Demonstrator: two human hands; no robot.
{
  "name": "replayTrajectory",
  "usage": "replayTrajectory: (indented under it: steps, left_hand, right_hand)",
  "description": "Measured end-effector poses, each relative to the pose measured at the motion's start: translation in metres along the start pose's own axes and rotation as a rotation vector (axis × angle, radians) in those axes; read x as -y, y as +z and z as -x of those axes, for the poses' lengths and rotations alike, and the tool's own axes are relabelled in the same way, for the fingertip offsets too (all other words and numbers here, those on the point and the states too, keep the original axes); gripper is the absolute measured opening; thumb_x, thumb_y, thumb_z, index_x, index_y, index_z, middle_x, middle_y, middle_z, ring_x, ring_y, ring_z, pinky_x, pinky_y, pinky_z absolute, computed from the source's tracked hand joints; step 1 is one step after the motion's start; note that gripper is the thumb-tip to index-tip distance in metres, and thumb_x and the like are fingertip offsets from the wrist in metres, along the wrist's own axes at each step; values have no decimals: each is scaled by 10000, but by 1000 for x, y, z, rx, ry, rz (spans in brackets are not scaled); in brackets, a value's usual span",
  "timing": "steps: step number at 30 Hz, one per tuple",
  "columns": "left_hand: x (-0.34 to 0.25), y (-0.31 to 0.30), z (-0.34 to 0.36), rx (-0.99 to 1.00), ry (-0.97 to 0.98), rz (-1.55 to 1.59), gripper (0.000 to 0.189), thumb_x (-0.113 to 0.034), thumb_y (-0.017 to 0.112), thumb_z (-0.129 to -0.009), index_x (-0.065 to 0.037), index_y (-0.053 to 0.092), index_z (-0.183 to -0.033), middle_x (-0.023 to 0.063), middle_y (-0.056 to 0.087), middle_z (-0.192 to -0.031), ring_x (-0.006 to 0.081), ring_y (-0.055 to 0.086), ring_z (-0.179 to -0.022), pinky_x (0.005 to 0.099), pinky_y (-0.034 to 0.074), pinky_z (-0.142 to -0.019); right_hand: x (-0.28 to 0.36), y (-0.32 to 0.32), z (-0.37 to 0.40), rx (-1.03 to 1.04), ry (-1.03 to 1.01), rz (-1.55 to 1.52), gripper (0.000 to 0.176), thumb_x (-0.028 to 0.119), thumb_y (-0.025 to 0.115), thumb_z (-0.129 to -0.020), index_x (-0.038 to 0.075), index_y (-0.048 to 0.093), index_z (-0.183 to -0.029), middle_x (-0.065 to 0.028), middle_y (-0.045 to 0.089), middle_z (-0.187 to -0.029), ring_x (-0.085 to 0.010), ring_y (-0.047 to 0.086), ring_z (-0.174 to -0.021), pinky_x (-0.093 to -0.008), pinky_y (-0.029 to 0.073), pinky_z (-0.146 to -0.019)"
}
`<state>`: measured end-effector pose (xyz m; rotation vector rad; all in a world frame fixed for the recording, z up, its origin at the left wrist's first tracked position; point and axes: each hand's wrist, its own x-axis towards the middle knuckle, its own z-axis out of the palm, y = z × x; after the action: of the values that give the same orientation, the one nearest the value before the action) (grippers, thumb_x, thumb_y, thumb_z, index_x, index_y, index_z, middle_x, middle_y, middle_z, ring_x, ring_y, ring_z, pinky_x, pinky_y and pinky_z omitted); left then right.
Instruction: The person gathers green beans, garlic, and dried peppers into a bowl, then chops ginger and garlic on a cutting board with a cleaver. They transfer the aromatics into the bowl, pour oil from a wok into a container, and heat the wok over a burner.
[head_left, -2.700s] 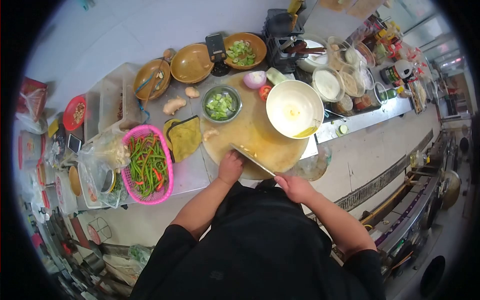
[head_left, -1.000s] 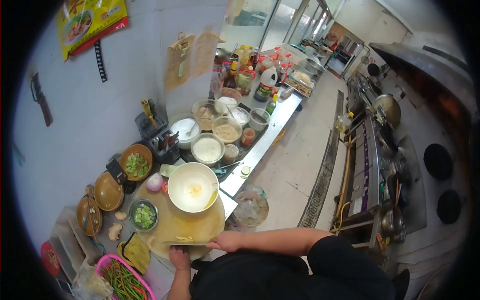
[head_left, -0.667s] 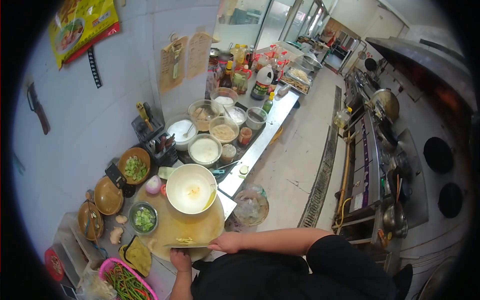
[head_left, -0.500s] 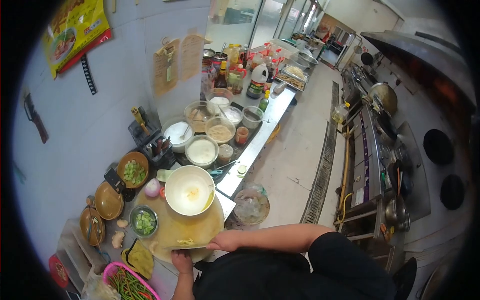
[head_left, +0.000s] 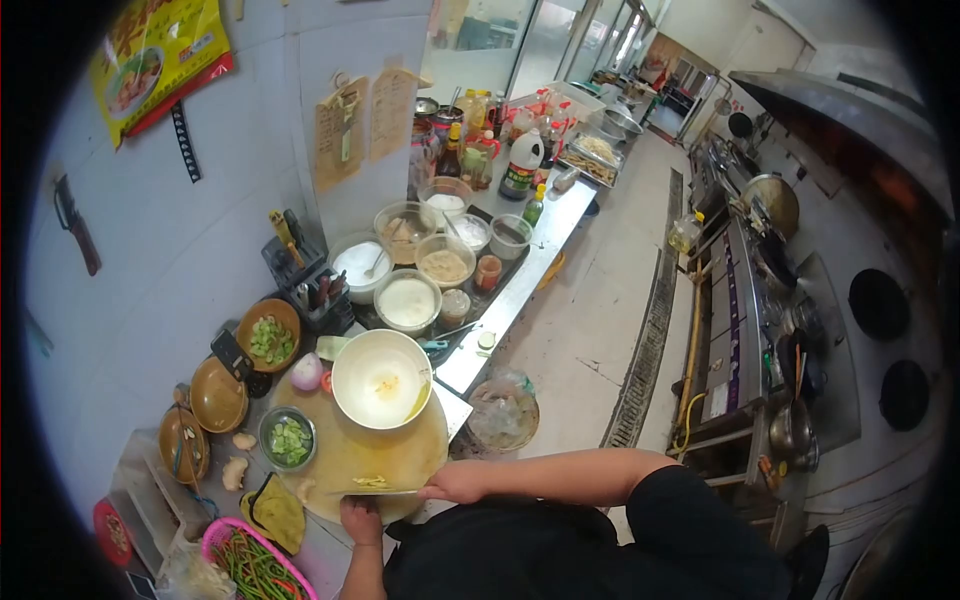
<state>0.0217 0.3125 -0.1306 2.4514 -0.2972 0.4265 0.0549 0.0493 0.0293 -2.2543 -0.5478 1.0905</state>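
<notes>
My right hand (head_left: 460,482) grips a kitchen knife (head_left: 390,493), its blade seen nearly edge-on and pointing left over the round wooden cutting board (head_left: 425,450). Just beyond the blade lies a small pile of thin yellow slices (head_left: 371,482), perhaps ginger. My left hand (head_left: 361,522) rests at the board's near edge, on the near side of the blade. Its fingers are curled together, and whatever they press on is hidden. Farther back on the board stands a large white bowl (head_left: 350,400) with some yellow bits inside. A metal bowl of chopped green pieces (head_left: 290,443) sits at the left.
A purple onion (head_left: 307,371) lies left of the white bowl. Ginger pieces (head_left: 235,473), a yellow-green cloth (head_left: 275,515) and a pink basket (head_left: 215,540) of long peppers are at the left. Seasoning tubs (head_left: 408,303) and a knife holder (head_left: 318,298) stand behind. Stoves line the right.
The knife blade has turned slightly and now lies more level, close against the slices. Both hands stay in nearly the same place. The view has shifted a little.
</notes>
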Motion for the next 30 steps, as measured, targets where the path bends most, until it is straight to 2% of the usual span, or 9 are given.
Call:
replayTrajectory:
  steps: [2, 8, 10, 14, 17, 19, 23, 30]
  left_hand:
    - [-1, -1, 3, 16, -28, 4, 201, -42, 638, -689, -35, 657, -889, 179, 619, -903, 400, 563, -857, 462, 475, -762]
    - [15, 6, 8, -26, 75, -56, 209, -38, 629, -678, -34, 659, -885, 169, 618, -909, 391, 567, -854, 457, 479, -761]
    - [10, 3, 5, -30, 83, -5, 157, -64, 638, -700, -38, 661, -853, 162, 627, -890, 374, 576, -864, 452, 471, -772]
    - [15, 8, 10, -36, 59, 19, 159, -62, 637, -703, -45, 657, -859, 160, 625, -894, 374, 575, -855, 457, 470, -766]
    - [11, 6, 9, -58, 85, -61, 166, -58, 637, -706, -50, 655, -870, 157, 623, -898, 374, 575, -844, 455, 471, -760]
    - [11, 3, 10, -21, 39, -30, 217, -2, 608, -656, -17, 649, -869, 173, 619, -924, 385, 583, -916, 452, 490, -825]
    - [11, 6, 11, -39, 42, -29, 210, -3, 608, -654, -22, 647, -859, 173, 616, -916, 384, 580, -903, 455, 489, -814]
    - [8, 2, 9, -37, 64, -16, 188, -10, 617, -644, -32, 642, -830, 160, 612, -904, 366, 580, -865, 451, 494, -767]
  right_hand:
    - [0, 4, 2, -5, 8, -9, 602, 513, 330, -985, -7, 628, -1044, -258, 643, -966, -434, 595, -939, -470, 467, -846]
    - [-5, 12, -15, -46, -33, -14, 606, 515, 331, -984, -8, 625, -1074, -260, 641, -983, -424, 598, -951, -465, 469, -856]
    - [1, 4, -10, 5, 4, 8, 597, 512, 332, -985, 0, 619, -1091, -253, 639, -1009, -418, 599, -962, -459, 472, -860]
    - [-3, 10, -4, -25, -5, 7, 583, 506, 334, -986, 10, 619, -1100, -244, 639, -1026, -415, 598, -966, -456, 473, -858]
    - [1, 10, -3, 8, 48, 28, 576, 500, 333, -988, 14, 620, -1107, -241, 641, -1025, -413, 597, -974, -457, 470, -865]
    - [1, 14, -10, -26, -12, -32, 573, 493, 330, -991, 14, 617, -1118, -242, 641, -1027, -409, 596, -985, -459, 467, -873]
    - [2, 8, -9, 33, 34, -20, 571, 489, 327, -992, 13, 612, -1125, -242, 640, -1034, -409, 594, -995, -459, 464, -883]
    - [-3, 20, -8, -19, 2, -38, 564, 482, 322, -996, 17, 612, -1130, -242, 637, -1039, -413, 595, -988, -458, 464, -884]
